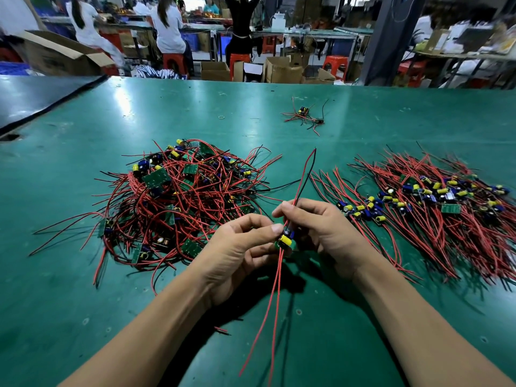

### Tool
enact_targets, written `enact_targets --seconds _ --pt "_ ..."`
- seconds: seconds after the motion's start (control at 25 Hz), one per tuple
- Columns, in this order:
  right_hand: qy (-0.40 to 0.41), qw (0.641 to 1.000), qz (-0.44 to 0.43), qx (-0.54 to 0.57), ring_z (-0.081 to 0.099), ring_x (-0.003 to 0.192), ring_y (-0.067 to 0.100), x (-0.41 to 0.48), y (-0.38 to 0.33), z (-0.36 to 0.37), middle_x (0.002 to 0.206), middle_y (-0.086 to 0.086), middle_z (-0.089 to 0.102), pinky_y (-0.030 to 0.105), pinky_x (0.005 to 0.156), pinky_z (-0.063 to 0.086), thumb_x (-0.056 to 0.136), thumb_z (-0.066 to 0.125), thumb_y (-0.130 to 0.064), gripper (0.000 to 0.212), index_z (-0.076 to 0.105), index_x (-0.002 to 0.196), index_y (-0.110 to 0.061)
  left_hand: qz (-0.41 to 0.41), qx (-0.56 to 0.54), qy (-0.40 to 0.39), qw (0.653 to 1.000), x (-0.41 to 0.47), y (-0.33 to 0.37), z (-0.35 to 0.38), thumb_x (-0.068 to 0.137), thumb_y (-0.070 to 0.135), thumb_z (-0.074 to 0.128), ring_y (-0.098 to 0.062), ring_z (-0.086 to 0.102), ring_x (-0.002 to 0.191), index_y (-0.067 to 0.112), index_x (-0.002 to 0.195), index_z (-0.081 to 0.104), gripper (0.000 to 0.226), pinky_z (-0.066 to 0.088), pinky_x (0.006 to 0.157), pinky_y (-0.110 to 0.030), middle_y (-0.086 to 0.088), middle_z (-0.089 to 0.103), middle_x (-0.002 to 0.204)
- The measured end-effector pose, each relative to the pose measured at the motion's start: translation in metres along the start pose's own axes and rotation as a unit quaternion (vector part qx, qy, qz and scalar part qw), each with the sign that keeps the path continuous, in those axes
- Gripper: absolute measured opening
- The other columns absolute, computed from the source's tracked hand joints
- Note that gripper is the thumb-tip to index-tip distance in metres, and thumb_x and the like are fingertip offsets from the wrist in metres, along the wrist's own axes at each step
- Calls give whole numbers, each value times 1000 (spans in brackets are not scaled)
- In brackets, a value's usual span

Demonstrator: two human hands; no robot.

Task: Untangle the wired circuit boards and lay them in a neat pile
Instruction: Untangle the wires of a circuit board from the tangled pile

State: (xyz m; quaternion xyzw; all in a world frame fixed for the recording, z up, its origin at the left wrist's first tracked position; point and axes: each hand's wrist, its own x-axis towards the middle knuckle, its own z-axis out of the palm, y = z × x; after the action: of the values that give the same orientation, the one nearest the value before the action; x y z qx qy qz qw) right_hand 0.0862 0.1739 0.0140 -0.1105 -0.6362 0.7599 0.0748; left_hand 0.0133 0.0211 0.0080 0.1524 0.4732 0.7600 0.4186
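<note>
We hold one circuit board (285, 239) above the desk (195, 107). Our left hand (237, 247) pinches the board and our right hand (321, 227) pinches its wires (305, 174), which point away from us. The neat pile (435, 202) lies rightward, nearer the right hand; the tangle (178, 202) lies left.

A small ring (222, 117), possibly a rubber band, is seen on the green bench (167, 101). Cardboard boxes (215, 70) and red stools (335, 64) are located behind it.

2 hands (237, 252) (326, 227), 1 held board (285, 240), 2 large heaps (181, 196) (435, 199), 1 small cluster (304, 114)
</note>
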Motion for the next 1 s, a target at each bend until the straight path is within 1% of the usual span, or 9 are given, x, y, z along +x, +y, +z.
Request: enact_targets --seconds 0.08,0.16,0.32,0.44,0.52,0.6,0.68,0.84,1.0 --pt "-1 1000 1 6 34 81 28 -1 1 1 82 19 42 41 70 30 77 78 -45 29 78 85 -17 0 24 -1 1000 1 -2 -1 65 10 78 -21 65 63 13 76 67 16 57 59 -26 -13 67 79" --pt "-14 1000 -1 9 49 78 31 -1 2 4 84 22 58 46 76 44 83 74 -40 26 78 88 -15 1 44 -3 999 2 -4 -1 71 6 77 -18 59 62 14 78 72 12 55 57 -25 -11 65 78" --pt "-32 999 -9 -40 63 73 20 -3 1 8 83 10 71 34 69 55 88 68 -35 24 78 88 -13 16 73 -1 997 3 -8 -1 78 17 73 -15 58 60 15 89 78 13 55 58 -26 -6 67 78" --pt "5 998 -15 -59 54 59 15 -2 1 9 67 3 64 25 55 46 92 66 -32 22 78 86 -14 31 95 10 995 3 -9 2 81 14 70 -13 61 54 12 79 77 7 55 54 -24 -5 67 72" --pt "74 995 -25 -64 33 48 11 2 1 6 54 -5 45 21 45 27 96 64 -30 24 78 86 -14 40 120 21 992 3 -10 3 86 9 67 -9 58 50 12 71 74 16 51 50 -21 -4 63 65" --pt "130 991 -21 -18 25 43 6 7 -1 1 56 -9 39 18 42 17 98 61 -28 28 78 83 -12 46 136 21 989 2 -11 4 87 8 67 -8 55 50 9 71 71 16 49 49 -19 -2 62 61" --pt "139 989 5 58 26 41 5 9 -3 -2 60 -9 44 17 42 17 99 58 -31 34 79 79 -14 48 144 17 988 0 -10 5 87 8 66 -9 53 50 6 75 69 13 48 49 -18 -1 60 61" --pt "73 980 54 176 28 39 4 9 -5 -1 63 -7 47 17 39 20 95 57 -38 36 80 76 -17 47 134 31 989 1 -10 8 87 4 66 -17 55 53 7 76 70 12 47 48 -21 -7 60 65" --pt "73 995 45 43 30 43 10 7 -2 -2 68 0 45 18 42 25 97 59 -38 34 79 81 -15 79 182 56 978 -2 -15 8 89 8 66 -23 64 55 7 83 75 11 52 60 -32 -11 69 73"
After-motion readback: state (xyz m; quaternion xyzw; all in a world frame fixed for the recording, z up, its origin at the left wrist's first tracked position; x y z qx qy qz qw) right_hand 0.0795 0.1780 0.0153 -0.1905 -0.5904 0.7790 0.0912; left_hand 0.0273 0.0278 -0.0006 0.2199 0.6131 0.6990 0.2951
